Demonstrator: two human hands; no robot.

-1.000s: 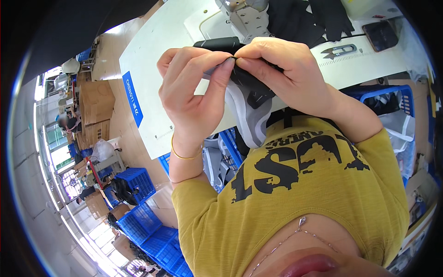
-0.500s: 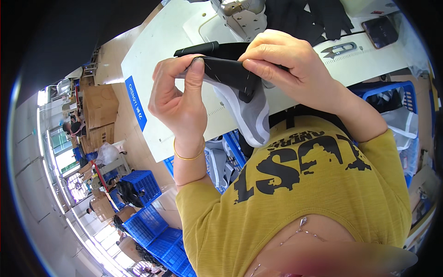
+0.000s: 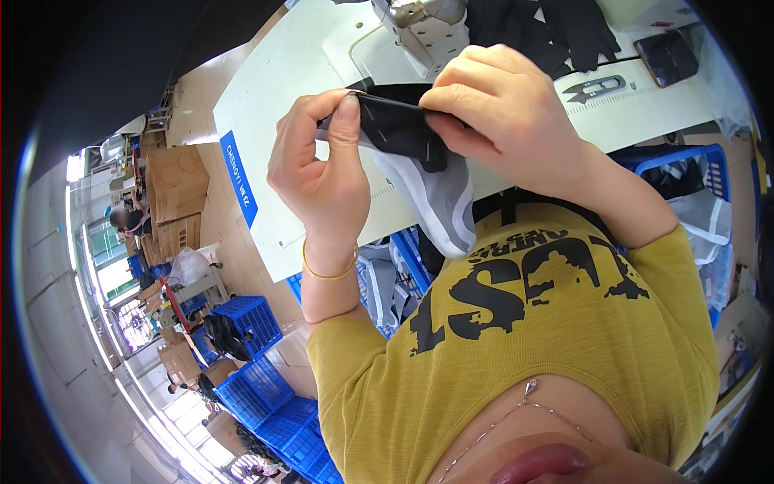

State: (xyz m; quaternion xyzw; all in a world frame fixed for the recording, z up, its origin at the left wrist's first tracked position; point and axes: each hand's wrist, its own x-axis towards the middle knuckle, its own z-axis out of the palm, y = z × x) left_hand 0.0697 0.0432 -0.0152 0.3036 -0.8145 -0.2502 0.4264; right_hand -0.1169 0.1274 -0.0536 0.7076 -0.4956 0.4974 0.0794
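Above the table's front edge, my left hand [image 3: 322, 161] pinches the left corner of a black fabric piece [image 3: 395, 129] between thumb and forefinger. My right hand [image 3: 504, 113] grips the same fabric's upper right edge, its fingertips partly turned away. Short pale marks run across the black fabric. Below it hangs a grey and white fabric piece [image 3: 435, 202], shaped like a shoe upper, apparently joined to the black one; the join is hidden. The metal head of a sewing machine [image 3: 423, 28] stands just beyond my hands.
Thread snips [image 3: 595, 89] and a dark phone-like object [image 3: 666, 58] lie on the white table [image 3: 274, 89] at right. Black fabric pieces [image 3: 564, 32] lie beside the machine. A blue basket [image 3: 713, 165] is at right; grey pieces [image 3: 383, 282] fill another beneath the table. Blue crates [image 3: 254, 391] stand lower left.
My right hand has risen slightly and turned over the fabric's edge. The rolled black strip behind my left fingers shows less now. My left hand has shifted slightly right, still pinching.
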